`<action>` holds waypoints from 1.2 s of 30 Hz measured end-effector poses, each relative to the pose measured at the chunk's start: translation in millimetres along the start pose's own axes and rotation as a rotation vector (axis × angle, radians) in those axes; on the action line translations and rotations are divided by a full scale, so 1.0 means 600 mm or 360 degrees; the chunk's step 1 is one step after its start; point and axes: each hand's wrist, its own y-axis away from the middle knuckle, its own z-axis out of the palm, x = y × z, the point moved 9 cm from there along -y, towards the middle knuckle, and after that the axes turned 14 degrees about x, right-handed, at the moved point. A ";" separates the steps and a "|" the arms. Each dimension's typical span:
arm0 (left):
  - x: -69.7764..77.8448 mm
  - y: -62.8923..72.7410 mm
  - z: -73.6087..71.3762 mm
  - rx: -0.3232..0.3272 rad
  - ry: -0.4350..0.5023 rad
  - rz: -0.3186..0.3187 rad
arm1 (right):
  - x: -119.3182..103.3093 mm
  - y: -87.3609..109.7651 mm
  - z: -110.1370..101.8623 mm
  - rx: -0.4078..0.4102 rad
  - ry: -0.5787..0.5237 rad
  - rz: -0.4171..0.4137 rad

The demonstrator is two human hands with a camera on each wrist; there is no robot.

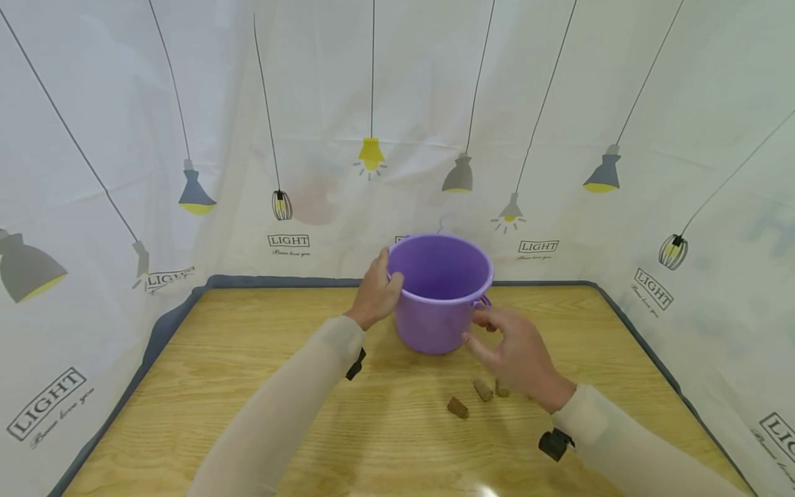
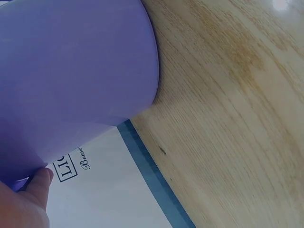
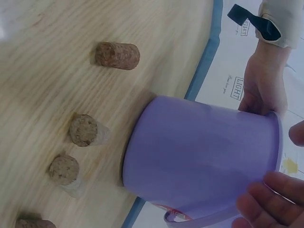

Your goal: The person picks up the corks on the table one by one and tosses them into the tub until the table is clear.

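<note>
Purple bucket (image 1: 435, 324) near the counter's far edge (image 1: 298, 293): left grip (image 1: 377, 293) pinches its rim (image 1: 442, 301), right grip (image 1: 518, 348) loosely spread, seemingly holding nothing; a one-sided pull could tip it onto the corks (image 1: 457, 407).

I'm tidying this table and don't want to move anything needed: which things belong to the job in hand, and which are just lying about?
Belongs to the job:
- purple bucket, gripped at its rim

Apparently just lying about:
- four corks, untouched on the wooden table; whether they matter to the job isn't certain
</note>
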 end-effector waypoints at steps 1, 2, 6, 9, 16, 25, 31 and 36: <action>0.000 0.000 0.000 0.0000 -0.0002 0.0001 | -0.001 0.002 0.002 -0.0016 0.0006 -0.0002; 0.000 0.000 0.000 0.0000 -0.0002 0.0002 | -0.001 0.003 0.005 -0.0033 0.0009 -0.0002; 0.000 0.000 -0.001 -0.0005 0.0005 -0.0005 | -0.002 0.013 0.015 -0.0127 0.0044 0.0022; -0.001 0.000 0.000 -0.0010 0.0009 -0.0008 | 0.000 0.022 0.024 -0.0211 0.0069 0.0069; 0.000 -0.001 0.000 -0.0003 0.0003 -0.0007 | 0.003 0.045 0.052 -0.0436 0.0162 0.0100; 0.002 0.000 0.000 -0.0003 -0.0009 -0.0008 | 0.011 0.071 0.080 -0.0697 0.0229 0.0105; 0.004 0.000 -0.002 0.0014 -0.0020 0.0009 | 0.008 0.087 0.092 -0.0789 0.0266 0.0049; 0.006 0.000 -0.004 0.0010 -0.0024 0.0003 | 0.009 0.098 0.102 -0.0871 0.0291 0.0077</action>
